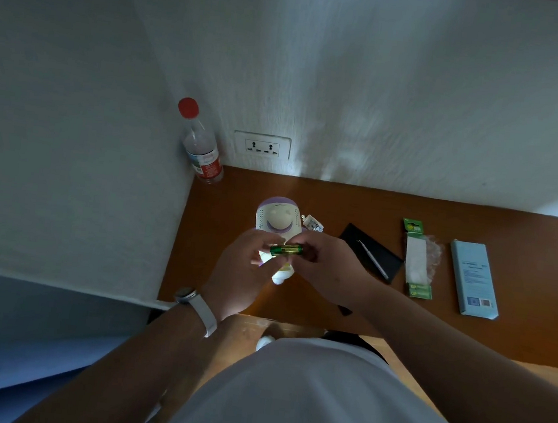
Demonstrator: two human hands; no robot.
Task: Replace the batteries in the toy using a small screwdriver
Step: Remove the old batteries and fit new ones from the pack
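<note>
Toy (278,218) lies on worktop (340,200), under my hands. Left hand (240,269) and right hand (326,268): fingers pinch green battery (285,249), seemingly one at each end. Step, I judge: fitting fresh cell. Next: check polarity, seat it in compartment, hidden from me. Screwdriver (372,258) lies on black pouch (354,234).

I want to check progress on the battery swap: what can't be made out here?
All in the head view:
Lower body of the toy, with any battery compartment: hidden behind the left hand, right hand and the green battery they hold.
Tip of the screwdriver: too small.
Print on the blue box: too small, blurred.
</note>
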